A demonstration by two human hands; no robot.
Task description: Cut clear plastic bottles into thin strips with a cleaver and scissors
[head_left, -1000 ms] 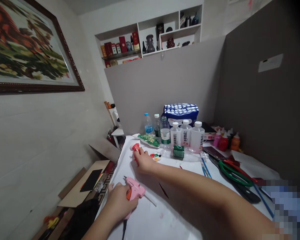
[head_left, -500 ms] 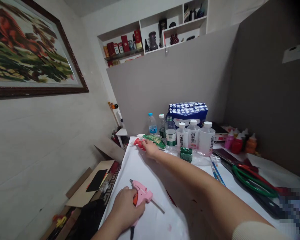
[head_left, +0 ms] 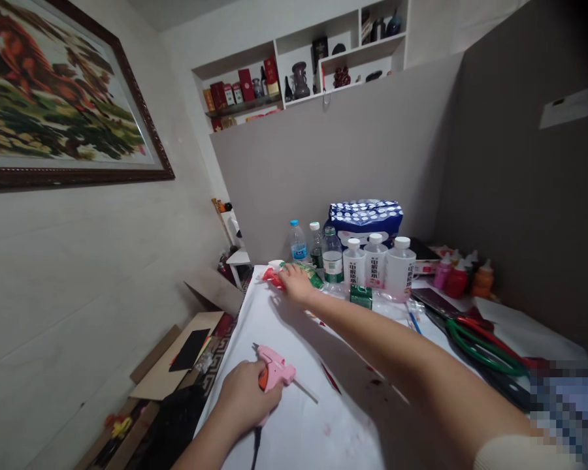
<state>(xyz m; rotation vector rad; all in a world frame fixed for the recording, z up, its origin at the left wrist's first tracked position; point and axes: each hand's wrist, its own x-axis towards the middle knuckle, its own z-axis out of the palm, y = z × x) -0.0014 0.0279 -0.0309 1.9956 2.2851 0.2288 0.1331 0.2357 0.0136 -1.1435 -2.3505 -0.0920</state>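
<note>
My left hand (head_left: 247, 395) is wrapped round the handle of a pink hot glue gun (head_left: 276, 367), its nozzle facing the far left. A glue stick (head_left: 305, 390) juts from the gun's back end, and a black cord (head_left: 256, 447) hangs below the grip. At the table's far end my right hand (head_left: 296, 285) reaches over a red shiny piece (head_left: 272, 279) and a green packet (head_left: 314, 277). Its fingers look apart, resting at the edge of the red piece; their tips are partly hidden.
Several plastic bottles (head_left: 353, 264) stand behind a bottle lying on its side (head_left: 361, 297). Paint bottles (head_left: 455, 281), large scissors with green handles (head_left: 485, 346) and a blue packet (head_left: 365, 219) are at the right and back. A cardboard box (head_left: 176, 382) lies left of the white-covered table (head_left: 240, 346).
My right hand has shifted slightly right off the red piece, and its fingers have loosened. The glue gun has moved a little up and left in view. The camera has shifted slightly.
</note>
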